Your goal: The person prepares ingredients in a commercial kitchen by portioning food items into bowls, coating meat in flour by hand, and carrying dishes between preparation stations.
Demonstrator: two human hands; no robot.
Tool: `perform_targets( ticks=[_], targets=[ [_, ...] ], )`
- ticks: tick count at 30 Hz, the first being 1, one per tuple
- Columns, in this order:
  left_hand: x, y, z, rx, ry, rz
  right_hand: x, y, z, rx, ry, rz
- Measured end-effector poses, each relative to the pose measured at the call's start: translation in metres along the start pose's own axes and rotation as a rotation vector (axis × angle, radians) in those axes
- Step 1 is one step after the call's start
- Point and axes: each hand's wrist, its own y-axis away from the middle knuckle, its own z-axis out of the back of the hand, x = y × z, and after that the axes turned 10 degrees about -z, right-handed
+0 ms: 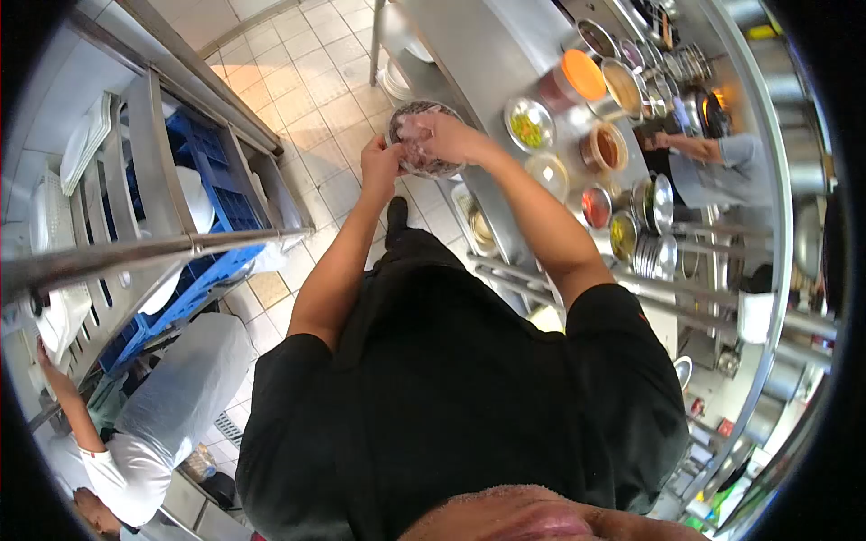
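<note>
Both hands are at a round metal bowl (449,110) out in front of me, beside the steel counter's edge. Whitish, pinkish contents, perhaps in clear plastic, show in the bowl. My left hand (381,164) is at the bowl's near left rim, its fingers closed on the rim or on the plastic; which one I cannot make out. My right hand (451,140) reaches over the bowl from the right, its fingers down among the pale contents and partly hidden by them.
The steel counter (487,45) on the right carries an orange-lidded tub (584,76), a plate of chopped vegetables (529,123) and a red sauce container (604,148). A rack with blue crates (236,194) stands left. One person is lower left, another beyond the counter.
</note>
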Motion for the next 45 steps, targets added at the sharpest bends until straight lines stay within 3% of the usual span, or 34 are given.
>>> perform_targets(
  ticks=[3,4,7,9,10,12,13,14,17,18,20,21,22,23,24,27,28,31,32,35,36,40,43,44,45],
  targets=[
    [-0.015,-0.053,0.006,-0.033,0.000,-0.030,-0.001,-0.050,0.022,-0.135,-0.093,0.023],
    [-0.022,-0.070,0.008,-0.041,0.000,-0.040,-0.016,-0.077,0.025,-0.286,-0.144,0.060],
    [-0.048,-0.115,0.006,-0.020,-0.068,-0.075,-0.019,-0.127,0.034,-0.112,-0.213,-0.079],
    [-0.056,-0.151,0.005,-0.075,-0.154,-0.055,-0.059,-0.194,-0.011,-0.321,-0.237,0.017],
    [-0.064,-0.167,0.009,-0.090,-0.186,-0.054,-0.039,-0.200,0.000,-0.243,-0.203,0.167],
    [-0.078,-0.191,0.018,-0.105,-0.215,-0.020,-0.011,-0.236,0.017,0.017,0.061,0.220],
    [-0.084,-0.201,0.023,-0.105,-0.207,0.009,-0.013,-0.262,0.017,0.195,0.294,0.118],
    [-0.089,-0.213,0.025,-0.104,-0.197,0.037,-0.028,-0.272,0.011,0.006,0.182,0.092],
    [-0.102,-0.260,0.033,-0.122,-0.089,0.070,0.021,-0.283,0.082,-0.129,0.275,-0.075],
    [-0.103,-0.282,0.040,-0.093,-0.073,0.021,0.012,-0.308,0.085,-0.254,0.135,-0.089],
    [-0.123,-0.321,0.039,-0.114,-0.125,-0.051,0.006,-0.361,0.108,-0.223,0.850,0.600],
    [-0.132,-0.338,0.042,-0.128,-0.155,-0.061,0.009,-0.391,0.113,-0.184,0.861,0.715],
    [-0.140,-0.357,0.046,-0.121,-0.136,-0.065,0.045,-0.381,0.139,0.006,0.196,0.253],
    [-0.148,-0.382,0.050,-0.108,-0.116,-0.086,0.042,-0.406,0.143,0.106,0.105,0.141],
    [-0.151,-0.402,0.058,-0.093,-0.084,-0.083,0.046,-0.425,0.150,0.066,0.035,0.164],
    [-0.167,-0.462,0.077,-0.042,-0.040,-0.090,0.055,-0.477,0.180,-0.093,-0.144,-0.065],
    [-0.170,-0.485,0.082,-0.015,-0.076,-0.072,0.047,-0.501,0.177,-0.245,-0.093,-0.013],
    [-0.198,-0.545,0.075,0.092,-0.112,-0.058,0.038,-0.558,0.173,-0.160,-0.205,-0.133],
    [-0.204,-0.565,0.072,0.120,-0.104,-0.050,0.038,-0.572,0.161,-0.339,-0.131,0.045],
    [-0.220,-0.626,0.075,0.115,-0.118,0.058,0.048,-0.619,0.158,-0.226,0.111,0.056],
    [-0.222,-0.646,0.080,0.092,-0.093,0.093,0.050,-0.634,0.172,-0.063,0.214,0.047],
    [-0.230,-0.735,0.092,0.023,-0.033,0.066,0.039,-0.698,0.243,-0.100,0.168,0.285],
    [-0.241,-0.788,0.079,-0.027,-0.047,-0.006,0.029,-0.758,0.258,-0.215,0.076,0.076],
    [-0.244,-0.805,0.073,-0.032,-0.061,-0.029,0.028,-0.783,0.250,-0.248,0.040,-0.091],
    [-0.250,-0.824,0.069,-0.030,-0.076,-0.052,0.016,-0.818,0.236,-0.276,-0.004,-0.084]
  ],
)
